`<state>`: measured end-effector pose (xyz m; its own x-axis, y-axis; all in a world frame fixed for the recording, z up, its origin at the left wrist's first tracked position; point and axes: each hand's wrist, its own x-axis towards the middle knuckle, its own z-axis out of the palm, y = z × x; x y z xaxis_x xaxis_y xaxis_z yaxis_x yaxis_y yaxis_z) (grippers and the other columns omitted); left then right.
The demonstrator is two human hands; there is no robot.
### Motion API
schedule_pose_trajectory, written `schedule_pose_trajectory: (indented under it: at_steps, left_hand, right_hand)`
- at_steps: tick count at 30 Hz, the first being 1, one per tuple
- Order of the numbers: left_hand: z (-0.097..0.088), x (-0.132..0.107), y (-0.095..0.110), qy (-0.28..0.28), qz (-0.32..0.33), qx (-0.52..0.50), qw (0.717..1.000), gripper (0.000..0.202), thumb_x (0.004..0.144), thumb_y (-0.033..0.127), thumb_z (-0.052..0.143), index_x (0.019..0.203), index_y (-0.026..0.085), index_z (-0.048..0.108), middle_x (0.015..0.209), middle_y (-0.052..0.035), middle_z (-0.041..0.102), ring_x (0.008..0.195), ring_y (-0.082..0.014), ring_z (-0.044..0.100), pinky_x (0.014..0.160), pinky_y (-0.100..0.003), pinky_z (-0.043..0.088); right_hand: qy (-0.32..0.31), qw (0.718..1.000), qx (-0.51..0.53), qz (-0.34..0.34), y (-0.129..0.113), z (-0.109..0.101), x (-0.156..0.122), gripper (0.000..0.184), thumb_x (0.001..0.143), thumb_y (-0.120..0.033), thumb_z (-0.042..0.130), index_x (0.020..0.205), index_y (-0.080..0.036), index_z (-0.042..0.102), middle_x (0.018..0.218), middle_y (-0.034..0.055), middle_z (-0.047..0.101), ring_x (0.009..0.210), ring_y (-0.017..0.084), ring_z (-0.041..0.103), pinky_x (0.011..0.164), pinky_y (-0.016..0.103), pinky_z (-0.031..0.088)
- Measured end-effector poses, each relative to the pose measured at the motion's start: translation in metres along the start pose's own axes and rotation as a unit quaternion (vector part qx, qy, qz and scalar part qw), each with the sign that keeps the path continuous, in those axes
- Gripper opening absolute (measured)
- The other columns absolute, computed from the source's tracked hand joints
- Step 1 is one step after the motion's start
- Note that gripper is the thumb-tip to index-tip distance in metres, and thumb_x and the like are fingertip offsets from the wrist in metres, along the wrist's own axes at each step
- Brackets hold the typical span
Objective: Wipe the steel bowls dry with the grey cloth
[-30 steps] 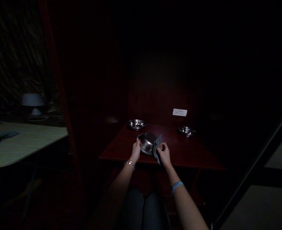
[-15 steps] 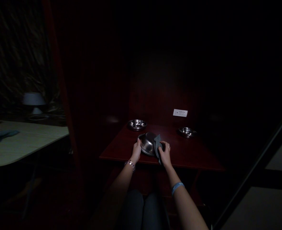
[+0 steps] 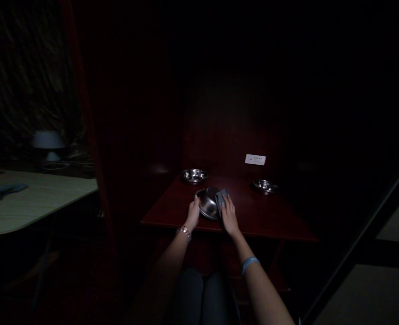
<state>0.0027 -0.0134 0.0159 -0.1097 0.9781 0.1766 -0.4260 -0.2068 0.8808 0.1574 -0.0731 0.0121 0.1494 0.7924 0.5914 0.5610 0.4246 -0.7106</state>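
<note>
A shiny metal bowl (image 3: 207,203) is turned with its outer base toward me, just above or on the front of the dark red table. My left hand (image 3: 193,213) grips its left rim, thumb on the near side. Against the bowl's right side, my right hand (image 3: 229,217) presses a grey-green cloth (image 3: 220,197), fingers laid long over it. The palm hides the cloth's lower part. Whether the bowl's lower edge touches the table is unclear.
On the red table (image 3: 267,223), one metal bowl (image 3: 194,176) stands at the back left and another (image 3: 265,187) at the back right. A white socket plate (image 3: 255,160) is on the wall. Leftward are a pale table (image 3: 60,192), a cloth (image 3: 3,192) and a lamp (image 3: 48,140).
My right hand has gone from pinching the cloth's edge to lying flatter over it, pressing it on the bowl. The left hand and bowl have stayed put.
</note>
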Motion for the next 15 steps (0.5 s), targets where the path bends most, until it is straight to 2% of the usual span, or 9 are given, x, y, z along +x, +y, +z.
schedule_pose_trajectory:
  at_steps: [5,15]
  left_hand:
    - [-0.0009,0.0006,-0.001,-0.003,0.005,-0.002,1.0,0.045,0.088,0.049,0.048,0.093,0.009,0.068,0.09,-0.0124,0.074,0.082,-0.0196,0.068,0.081,-0.03,0.051]
    - [0.0001,-0.0013,0.001,-0.003,0.009,0.005,1.0,0.046,0.09,0.048,0.045,0.096,0.009,0.068,0.096,-0.016,0.074,0.086,-0.02,0.069,0.081,-0.029,0.051]
  right_hand:
    - [-0.02,0.999,-0.027,0.013,0.0003,0.0034,-0.0011,0.055,0.098,-0.049,0.024,0.149,-0.026,0.027,0.159,0.0074,0.019,0.146,0.026,0.018,0.115,0.055,0.023]
    - [-0.026,0.999,-0.031,0.01,0.0015,0.0032,-0.0009,0.056,0.098,-0.05,0.024,0.148,-0.025,0.028,0.158,0.0086,0.019,0.146,0.027,0.018,0.115,0.056,0.023]
